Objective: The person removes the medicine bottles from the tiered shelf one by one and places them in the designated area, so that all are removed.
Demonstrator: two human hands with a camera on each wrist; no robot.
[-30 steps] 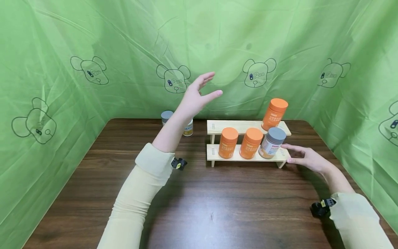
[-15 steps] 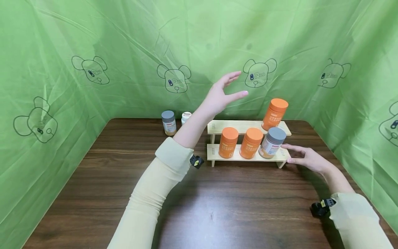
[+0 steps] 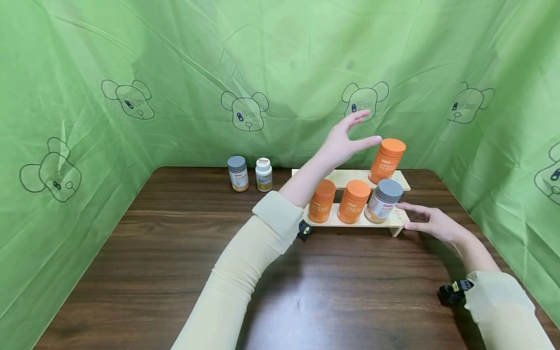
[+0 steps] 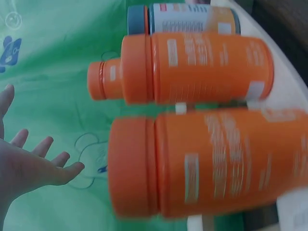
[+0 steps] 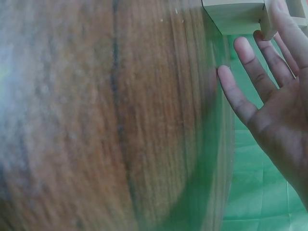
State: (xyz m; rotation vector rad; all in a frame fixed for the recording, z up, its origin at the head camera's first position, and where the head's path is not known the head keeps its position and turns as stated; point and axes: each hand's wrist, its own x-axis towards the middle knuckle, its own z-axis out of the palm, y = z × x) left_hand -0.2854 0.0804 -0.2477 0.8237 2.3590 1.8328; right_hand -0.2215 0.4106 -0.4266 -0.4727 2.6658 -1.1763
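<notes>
My left hand [image 3: 340, 148], fingers spread and holding nothing, is above the upper tier, its thumb tip beside the cap of an orange jar [image 3: 387, 160]. In the left wrist view that hand [image 4: 36, 161] shows at the left of several jars. My right hand [image 3: 435, 224] grips the right end of a two-tier wooden shelf [image 3: 399, 219] between thumb and fingers. In the right wrist view the same hand [image 5: 274, 91] has its other fingers spread beside the table edge. Two orange jars [image 3: 321, 204] and a grey-capped jar [image 3: 380, 204] stand upright along the lower tier.
At the back left of the dark wood table [image 3: 175, 272] stand another grey-capped jar [image 3: 238, 175] and a small white bottle [image 3: 264, 176]. Green cloth [image 3: 175, 58] with mouse-head drawings hangs behind and along both sides.
My left hand has moved right, from near the two containers at the back left to the orange jar on the upper tier. The right hand and the shelf have stayed put.
</notes>
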